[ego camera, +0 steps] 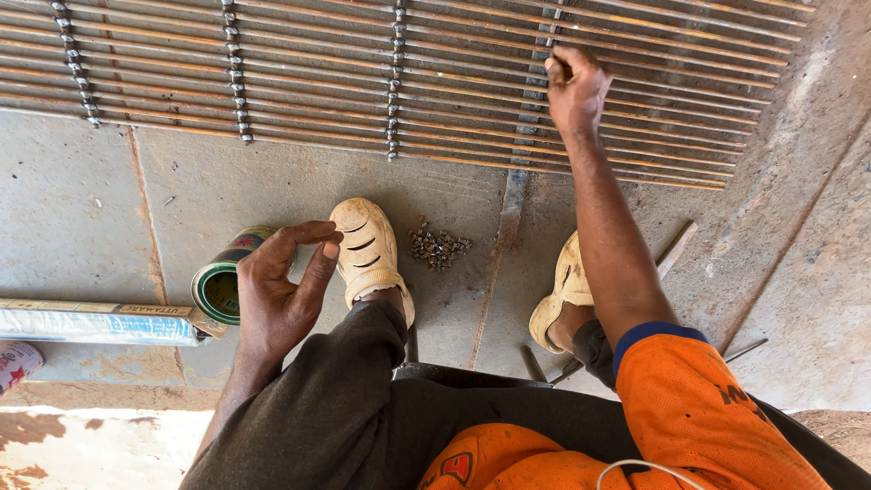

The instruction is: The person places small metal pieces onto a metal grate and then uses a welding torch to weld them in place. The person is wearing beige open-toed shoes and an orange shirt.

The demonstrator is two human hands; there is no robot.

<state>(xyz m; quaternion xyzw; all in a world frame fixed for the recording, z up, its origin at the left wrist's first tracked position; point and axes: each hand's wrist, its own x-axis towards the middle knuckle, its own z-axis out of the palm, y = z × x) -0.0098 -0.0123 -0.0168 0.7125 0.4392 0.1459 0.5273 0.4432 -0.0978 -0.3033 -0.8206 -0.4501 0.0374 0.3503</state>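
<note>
Head view: right hand [575,86] pinched on rod grid [272,82], left hand [277,290] half-curled, empty, beside tin can [218,286].

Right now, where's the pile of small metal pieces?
In the head view the pile of small metal pieces lies on the concrete floor between the person's two shoes, just right of the left shoe and below the rod mat.

A round tin [220,283] with a green lid lies on the concrete floor [109,200], beside a long wrapped roll [95,324] with a yellow label strip [100,309].
</note>
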